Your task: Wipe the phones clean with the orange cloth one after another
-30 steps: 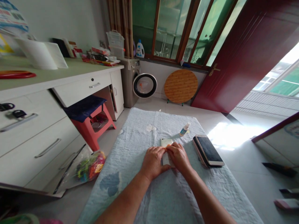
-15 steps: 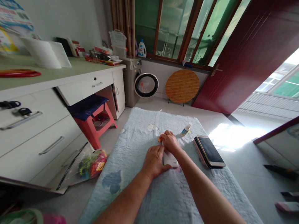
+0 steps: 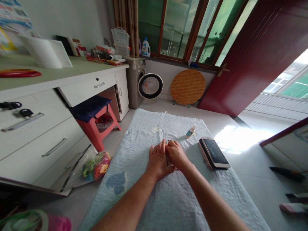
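Both hands are together over the middle of the cloth-covered table [image 3: 154, 205]. My left hand [image 3: 158, 162] is wrapped round a white phone [image 3: 169, 162], most of which is hidden under the hands. My right hand [image 3: 176, 155] is closed over the phone's right side, with a bit of orange cloth [image 3: 166, 145] showing at its fingertips. Beyond the right hand a small spray bottle [image 3: 190, 131] lies tilted on the cloth. Several stacked phones [image 3: 215, 153] rest near the table's right edge.
To the left are a red stool [image 3: 96, 123], a plastic bag of colourful items [image 3: 96, 168] and a white desk [image 3: 91, 84]. Behind the table are a washing machine [image 3: 136, 81] with its door open and a round wooden board [image 3: 188, 87].
My right hand has come nearer over the phone, and my left fingers have moved up beside it. The phone is more covered now, and less of the orange cloth shows.
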### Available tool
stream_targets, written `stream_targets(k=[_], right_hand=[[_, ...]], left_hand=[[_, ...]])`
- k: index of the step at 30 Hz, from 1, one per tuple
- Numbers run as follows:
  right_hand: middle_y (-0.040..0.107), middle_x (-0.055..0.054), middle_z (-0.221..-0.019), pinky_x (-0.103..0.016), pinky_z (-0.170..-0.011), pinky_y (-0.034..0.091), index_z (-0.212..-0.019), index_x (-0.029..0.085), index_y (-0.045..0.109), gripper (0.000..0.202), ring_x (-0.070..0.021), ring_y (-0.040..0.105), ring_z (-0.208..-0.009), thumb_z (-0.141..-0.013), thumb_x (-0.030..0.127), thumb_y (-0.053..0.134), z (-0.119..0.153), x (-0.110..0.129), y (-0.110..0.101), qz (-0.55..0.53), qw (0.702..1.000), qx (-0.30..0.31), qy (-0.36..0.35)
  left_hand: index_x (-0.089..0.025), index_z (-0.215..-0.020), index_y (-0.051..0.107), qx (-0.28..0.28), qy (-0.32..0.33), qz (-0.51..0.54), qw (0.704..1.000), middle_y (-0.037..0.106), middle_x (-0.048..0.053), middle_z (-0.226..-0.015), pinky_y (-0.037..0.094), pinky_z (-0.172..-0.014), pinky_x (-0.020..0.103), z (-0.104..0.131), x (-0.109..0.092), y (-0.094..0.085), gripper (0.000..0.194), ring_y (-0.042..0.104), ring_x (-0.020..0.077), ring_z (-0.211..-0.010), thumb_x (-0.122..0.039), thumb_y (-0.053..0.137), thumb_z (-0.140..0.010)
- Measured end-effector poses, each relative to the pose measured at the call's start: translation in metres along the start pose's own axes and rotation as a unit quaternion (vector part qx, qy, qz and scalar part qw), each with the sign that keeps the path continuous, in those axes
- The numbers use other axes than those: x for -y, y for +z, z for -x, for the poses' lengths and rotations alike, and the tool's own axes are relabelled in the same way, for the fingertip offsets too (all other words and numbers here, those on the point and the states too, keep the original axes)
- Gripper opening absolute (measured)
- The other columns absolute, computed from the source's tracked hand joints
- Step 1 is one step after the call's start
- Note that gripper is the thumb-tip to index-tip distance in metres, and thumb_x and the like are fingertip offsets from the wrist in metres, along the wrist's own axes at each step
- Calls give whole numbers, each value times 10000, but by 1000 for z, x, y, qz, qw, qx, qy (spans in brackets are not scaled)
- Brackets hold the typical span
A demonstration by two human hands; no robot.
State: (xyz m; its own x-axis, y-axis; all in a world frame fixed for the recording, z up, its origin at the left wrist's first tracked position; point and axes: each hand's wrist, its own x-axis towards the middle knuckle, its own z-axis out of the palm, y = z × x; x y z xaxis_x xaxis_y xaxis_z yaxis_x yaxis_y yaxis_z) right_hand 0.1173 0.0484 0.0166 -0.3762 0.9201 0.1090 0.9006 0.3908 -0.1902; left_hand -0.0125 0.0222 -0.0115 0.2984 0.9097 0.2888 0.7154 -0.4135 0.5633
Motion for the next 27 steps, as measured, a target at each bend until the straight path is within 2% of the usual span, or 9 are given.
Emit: stream_targets(k=[3,6,9,11,15,19,23,27], right_hand=[[575,-59,-857,-279,-785,357,-862,176,702,165,-177,462,-835,-896,218,546,16,9,0,-3,1000,13,3],[582,-60,-848,-273,-757,354,-828,167,692,157,-171,463,-816,-882,203,549,29,18,-2,-15,999,33,17],[586,-61,-844,-270,-719,350,-788,166,692,163,-164,463,-786,-866,180,550,35,22,-4,-23,997,58,38],[583,-59,-835,-267,-709,350,-784,166,699,158,-160,463,-770,-852,170,557,36,21,-5,-27,996,69,42],[573,-51,-825,-259,-736,355,-803,179,713,155,-157,468,-772,-855,192,568,25,14,-4,-33,997,57,38],[571,-56,-842,-262,-784,359,-847,205,724,208,-171,489,-840,-908,250,531,-1,2,-6,-20,999,29,41],[582,-75,-903,-268,-787,363,-892,190,717,251,-172,505,-860,-941,243,477,-26,-6,-6,13,997,27,71],[585,-79,-893,-269,-808,364,-881,176,717,254,-171,508,-873,-941,237,478,-28,-7,-3,11,997,35,68]], left_hand=[[-125,-1492,-45,11,0,-1,1000,436,198,-1404,133,-1129,582,1,0,0,1149,395,341,-1301,-370,681,-635],[-124,-1497,-92,10,10,-8,1000,416,191,-1428,106,-1134,577,2,1,-1,1082,383,326,-1307,-345,611,-705],[-126,-1502,-103,10,8,-20,1000,405,186,-1441,86,-1143,551,4,1,-1,976,371,304,-1321,-288,530,-776],[-122,-1500,-104,14,2,-21,1000,408,190,-1437,81,-1146,539,4,1,-1,983,374,302,-1320,-279,537,-771],[-122,-1489,-112,8,2,-15,1000,411,203,-1431,105,-1141,546,3,0,1,1115,378,323,-1316,-325,638,-688],[-148,-1483,-83,-3,5,-7,1000,399,205,-1438,137,-1125,573,1,0,1,1202,390,348,-1307,-430,719,-633],[-169,-1482,-80,-4,2,-9,1000,404,189,-1433,142,-1124,582,1,1,1,1280,379,359,-1315,-515,767,-588],[-162,-1481,-100,0,-1,-14,1000,400,196,-1432,141,-1126,586,1,1,1,1311,371,363,-1318,-515,778,-574]])
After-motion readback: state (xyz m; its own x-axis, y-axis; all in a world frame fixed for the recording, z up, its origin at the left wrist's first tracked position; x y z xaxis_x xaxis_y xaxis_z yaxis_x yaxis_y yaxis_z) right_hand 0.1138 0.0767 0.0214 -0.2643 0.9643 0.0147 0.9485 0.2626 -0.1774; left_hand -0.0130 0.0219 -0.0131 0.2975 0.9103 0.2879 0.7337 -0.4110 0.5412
